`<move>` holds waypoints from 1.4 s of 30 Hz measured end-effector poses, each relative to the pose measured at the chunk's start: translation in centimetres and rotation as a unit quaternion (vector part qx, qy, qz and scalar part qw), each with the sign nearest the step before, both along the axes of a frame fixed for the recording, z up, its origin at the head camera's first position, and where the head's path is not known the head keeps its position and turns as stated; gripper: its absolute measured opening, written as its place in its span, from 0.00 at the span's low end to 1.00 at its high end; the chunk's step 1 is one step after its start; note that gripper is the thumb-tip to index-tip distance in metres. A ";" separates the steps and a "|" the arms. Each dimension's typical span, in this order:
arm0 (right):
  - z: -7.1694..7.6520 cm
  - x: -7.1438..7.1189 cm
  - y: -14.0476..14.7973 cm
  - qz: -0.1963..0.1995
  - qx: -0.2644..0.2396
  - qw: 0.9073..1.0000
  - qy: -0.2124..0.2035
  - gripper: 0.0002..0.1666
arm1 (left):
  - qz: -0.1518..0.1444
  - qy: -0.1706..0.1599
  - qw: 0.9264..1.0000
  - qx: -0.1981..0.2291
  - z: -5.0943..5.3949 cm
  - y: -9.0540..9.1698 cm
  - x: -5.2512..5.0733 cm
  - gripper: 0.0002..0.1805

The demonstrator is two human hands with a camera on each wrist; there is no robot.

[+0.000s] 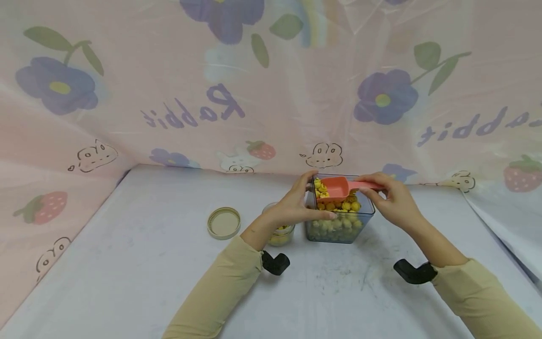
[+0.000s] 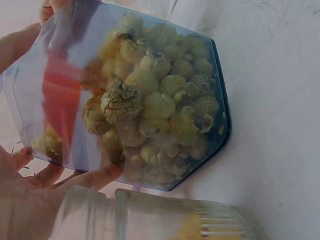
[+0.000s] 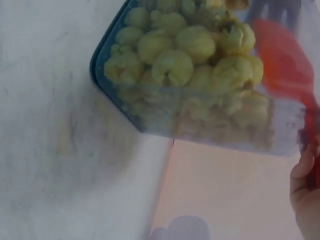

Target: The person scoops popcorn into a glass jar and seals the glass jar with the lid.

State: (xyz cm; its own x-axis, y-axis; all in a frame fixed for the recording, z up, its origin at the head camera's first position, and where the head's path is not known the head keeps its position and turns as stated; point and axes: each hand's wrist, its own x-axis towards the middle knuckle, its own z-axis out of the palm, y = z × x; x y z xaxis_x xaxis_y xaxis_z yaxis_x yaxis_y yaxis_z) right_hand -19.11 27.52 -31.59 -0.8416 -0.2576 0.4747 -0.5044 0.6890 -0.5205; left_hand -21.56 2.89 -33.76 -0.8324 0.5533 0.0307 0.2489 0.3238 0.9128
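Observation:
A clear container [image 1: 338,228] of yellow popcorn-like pieces stands on the table in the head view. My left hand [image 1: 292,207] grips its left side near the rim, thumb along the front wall. My right hand [image 1: 394,200] pinches the handle of a red scoop [image 1: 337,188], whose bowl is inside the container's mouth with some yellow pieces at its left end. Through the wall, the left wrist view shows the red scoop [image 2: 61,100] above the heaped pieces [image 2: 155,107]. Beside the container, partly behind my left hand, a small jar [image 1: 280,237] holds some yellow pieces.
A round lid [image 1: 224,222] lies on the white table [image 1: 169,263] to the left of the jar. A patterned pink cloth [image 1: 275,94] hangs behind the table. Each wrist bears a black mount, the left one [image 1: 275,263] close in front of the jar.

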 end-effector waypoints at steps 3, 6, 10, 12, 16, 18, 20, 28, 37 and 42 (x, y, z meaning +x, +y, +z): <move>-0.2 -0.1 0.5 0.010 -0.014 1.000 -0.013 0.12 | -0.001 0.003 1.000 0.000 0.0 0.0 0.0 0.57; -0.4 -0.2 0.8 0.015 -0.029 0.999 -0.025 0.12 | 0.000 0.005 1.000 -0.003 0.0 0.0 0.0 0.57; -0.5 -0.2 1.0 0.020 -0.047 0.998 -0.033 0.12 | 0.000 0.005 1.000 -0.006 0.1 0.0 -0.1 0.58; -0.6 -0.1 1.0 0.025 -0.057 0.997 -0.038 0.12 | 0.001 0.004 1.000 -0.005 0.0 0.1 -0.1 0.57; -0.7 0.1 1.1 0.034 -0.085 0.995 -0.050 0.12 | 0.000 0.003 1.000 -0.001 0.1 0.1 0.0 0.57; -0.7 0.2 1.2 0.031 -0.103 0.992 -0.064 0.13 | 0.001 0.003 1.000 -0.001 0.1 0.1 0.0 0.57; -0.8 0.4 1.3 0.021 -0.116 0.990 -0.082 0.14 | 0.002 0.002 1.000 -0.002 0.1 0.1 0.1 0.57; -1.0 0.7 1.4 -0.007 -0.126 0.985 -0.116 0.18 | 0.001 0.001 1.000 0.000 0.2 0.0 0.0 0.57; -0.8 1.1 1.3 -0.007 -0.136 0.984 -0.113 0.17 | 0.003 0.002 1.000 -0.005 0.2 0.1 0.0 0.57; -0.8 1.2 1.4 -0.009 -0.139 0.984 -0.110 0.17 | 0.008 -0.002 1.000 -0.009 0.2 0.0 0.1 0.58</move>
